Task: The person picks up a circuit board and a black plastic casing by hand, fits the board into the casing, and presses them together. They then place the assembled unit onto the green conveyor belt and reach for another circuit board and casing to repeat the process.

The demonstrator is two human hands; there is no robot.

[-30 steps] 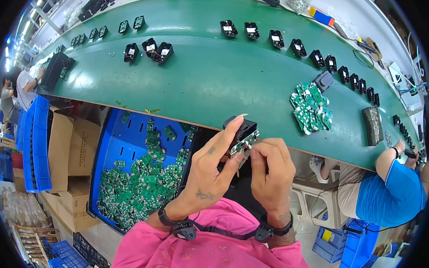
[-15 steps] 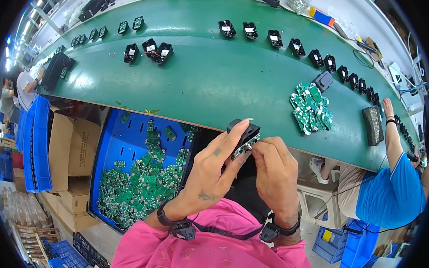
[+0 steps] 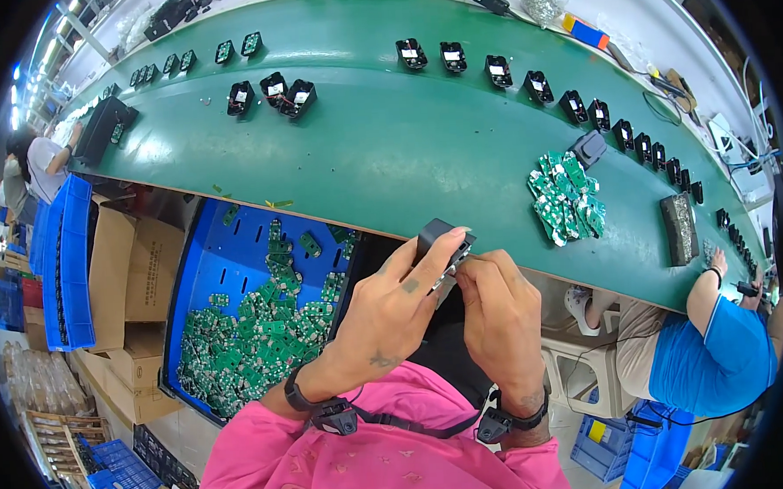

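At the near edge of the green bench, my left hand [image 3: 386, 310] grips a small black plastic housing [image 3: 436, 235], tilted on its side. My right hand [image 3: 502, 314] is closed, thumb and fingers pinched at the housing's open side, where a thin strip of circuit board [image 3: 458, 257] shows. What the right fingertips pinch is hidden. Right of my hands, a heap of green circuit boards [image 3: 566, 197] lies on the bench beside a dark grey block-shaped part [image 3: 589, 148]. Three open black housings [image 3: 299, 98] with white labels and wires inside stand at the far left.
A blue bin [image 3: 209, 279] of loose circuit boards sits below the bench, left of me. Open black housings [image 3: 498, 71] line the bench's far strip. A dark rough block [image 3: 679, 230] lies near a co-worker in a blue shirt [image 3: 711, 362]. Cardboard boxes [image 3: 152, 264] stand left.
The housing in my left hand has turned slightly, so less of its board shows. The row of housings has shifted a little left. The blue-shirted co-worker's arm has drawn back toward the near edge.
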